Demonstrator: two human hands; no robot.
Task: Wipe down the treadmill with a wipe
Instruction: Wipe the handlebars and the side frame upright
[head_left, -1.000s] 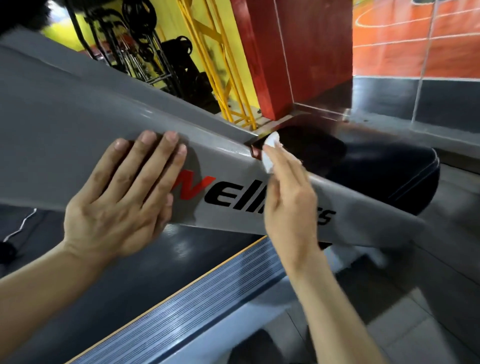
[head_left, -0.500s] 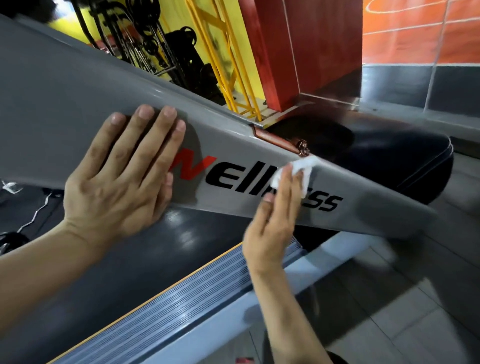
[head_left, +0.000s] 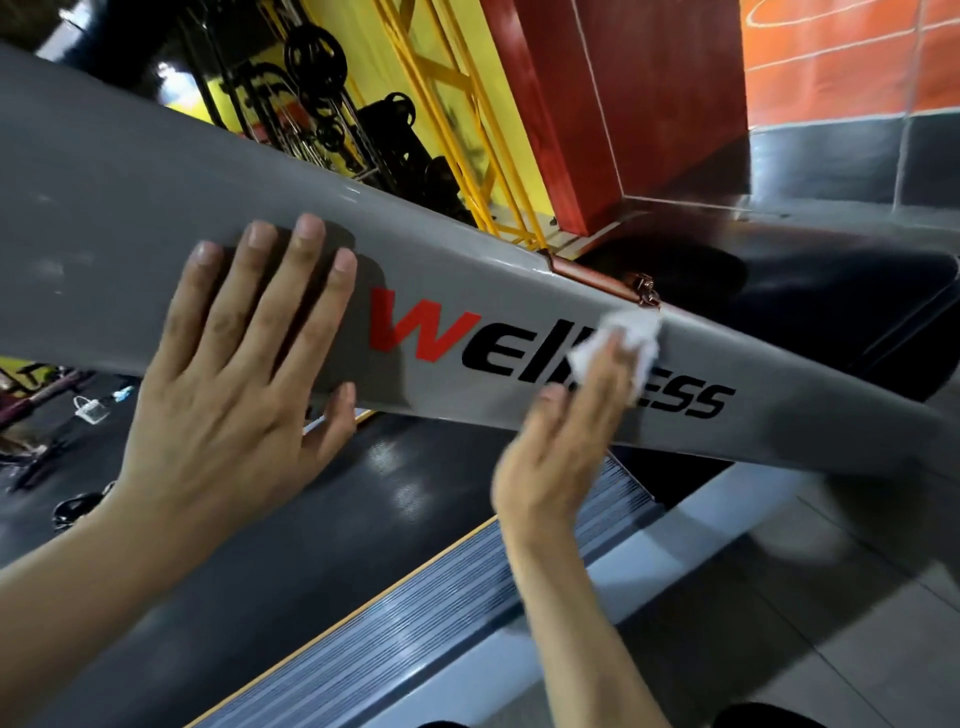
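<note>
The treadmill's grey side arm (head_left: 130, 234) slants down from upper left to lower right and carries a red-and-black "Wellness" logo. My left hand (head_left: 239, 364) lies flat on the arm with its fingers spread, left of the red W. My right hand (head_left: 566, 431) presses a white wipe (head_left: 623, 343) against the arm with straight fingers, over the middle letters of the logo. The wipe sits just below a rusty bracket (head_left: 644, 296) at the arm's upper edge. Below the arm run the black belt (head_left: 311, 519) and the ribbed side rail (head_left: 415, 623).
A black motor hood (head_left: 831, 312) lies beyond the arm at the right. Behind stand a red pillar (head_left: 623, 104), a yellow frame (head_left: 447, 104) and a rack of weight plates (head_left: 311, 78). Grey floor tiles (head_left: 857, 623) lie at the lower right.
My right hand has slid the wipe from the arm's upper edge near the bracket down onto the logo and then slightly left. My left hand has stayed flat in place.
</note>
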